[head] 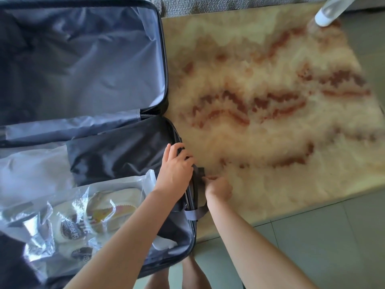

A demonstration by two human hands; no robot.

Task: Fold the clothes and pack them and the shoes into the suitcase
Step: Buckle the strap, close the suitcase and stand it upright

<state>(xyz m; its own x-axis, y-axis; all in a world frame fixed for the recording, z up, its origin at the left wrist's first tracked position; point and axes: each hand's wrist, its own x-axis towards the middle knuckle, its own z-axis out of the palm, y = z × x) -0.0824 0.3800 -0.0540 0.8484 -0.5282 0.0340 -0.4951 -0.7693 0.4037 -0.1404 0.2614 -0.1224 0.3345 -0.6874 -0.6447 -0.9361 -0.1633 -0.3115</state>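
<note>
Both forearms are reaching to the suitcase rim (192,226): left hand (175,170) curling over the edge, right hand (218,188) pinching its grey strap (198,212). Bagged shoes (100,215) look light, crinkly, slippery.

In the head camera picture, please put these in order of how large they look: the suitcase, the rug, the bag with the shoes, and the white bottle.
1. and 2. Suitcase and rug: both fill much of the picture and are cut by its edges, so I do not rank them.
3. Bag with shoes.
4. White bottle, partly cut off and farthest away.
</note>
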